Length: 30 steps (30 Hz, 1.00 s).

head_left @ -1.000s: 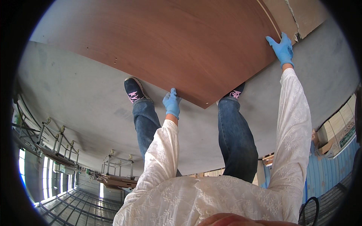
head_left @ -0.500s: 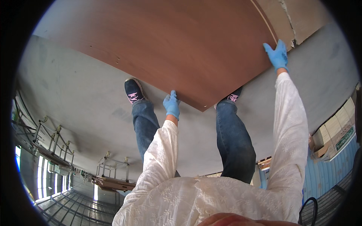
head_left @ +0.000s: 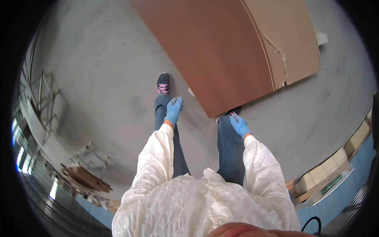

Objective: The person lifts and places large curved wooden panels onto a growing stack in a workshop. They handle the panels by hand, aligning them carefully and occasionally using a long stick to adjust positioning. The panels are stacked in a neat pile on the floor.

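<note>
A reddish-brown wooden panel (head_left: 213,55) lies tilted across the upper middle of the view, its near corner close to my right shoe (head_left: 237,110). My left hand (head_left: 174,110), in a blue glove, hangs over my left shin with loosely curled fingers and nothing in it. It is apart from the panel's left edge. My right hand (head_left: 240,126), gloved in blue too, is over my right lower leg, just short of the panel's near edge. Its fingers reach forward and no object shows in them. Along the panel's right side lies a lighter brown board (head_left: 298,47) with a ragged split.
Grey floor (head_left: 106,71) surrounds the boards. At the left stand metal frames (head_left: 47,98) and a stack of brown boards (head_left: 85,177). Pale stacked boards (head_left: 319,173) line the blue wall (head_left: 333,205) at lower right. A small white object (head_left: 321,38) sits beyond the lighter board.
Both hands have let go of the panel. My right hand came down and inward from its right edge; my left moved slightly left. The panel now appears farther right, with more of the lighter board showing.
</note>
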Tool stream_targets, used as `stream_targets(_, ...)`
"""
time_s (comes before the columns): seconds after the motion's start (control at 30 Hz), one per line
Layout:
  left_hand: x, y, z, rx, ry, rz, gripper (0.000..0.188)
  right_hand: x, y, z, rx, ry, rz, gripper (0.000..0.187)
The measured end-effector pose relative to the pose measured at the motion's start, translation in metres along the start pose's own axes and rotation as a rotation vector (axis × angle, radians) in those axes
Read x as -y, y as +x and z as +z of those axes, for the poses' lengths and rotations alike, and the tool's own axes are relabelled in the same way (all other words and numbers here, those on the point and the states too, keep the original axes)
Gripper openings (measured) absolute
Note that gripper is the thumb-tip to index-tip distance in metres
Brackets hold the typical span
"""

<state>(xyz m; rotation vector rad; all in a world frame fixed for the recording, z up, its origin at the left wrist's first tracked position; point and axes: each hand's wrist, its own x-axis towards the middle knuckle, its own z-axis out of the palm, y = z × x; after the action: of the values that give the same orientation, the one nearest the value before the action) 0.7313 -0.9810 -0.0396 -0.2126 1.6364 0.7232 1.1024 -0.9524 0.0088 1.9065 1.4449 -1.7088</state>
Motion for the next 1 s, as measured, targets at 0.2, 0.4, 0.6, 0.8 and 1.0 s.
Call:
stream_targets(0.2, -0.053, -0.063, -0.07, -0.068, -0.164, 0.079, 0.032, 0.111, -0.038, -0.012, 0.043, -0.129, -0.057, 0.044)
stream_targets(0.4, -0.136, -0.11, -0.202, -0.077, -0.09, 0.182, 0.029, 0.259, -0.074, -0.011, -0.098, -0.14, 0.003, 0.044)
stream_targets(0.6, -0.177, -0.171, -0.373, -0.224, -0.236, 0.141, 0.023, 0.414, -0.069, 0.026, -0.029, -0.138, -0.068, 0.045)
stream_targets(0.8, -0.208, -0.207, -0.48, -0.367, -0.245, 0.007, 0.016, 0.48, -0.068, 0.035, 0.017, -0.094, -0.222, 0.041)
stream_targets(1.0, -0.332, -0.191, -0.492, -0.289, -0.126, 0.041, 0.016, 0.451, -0.05, -0.002, -0.129, -0.445, -0.017, 0.048)
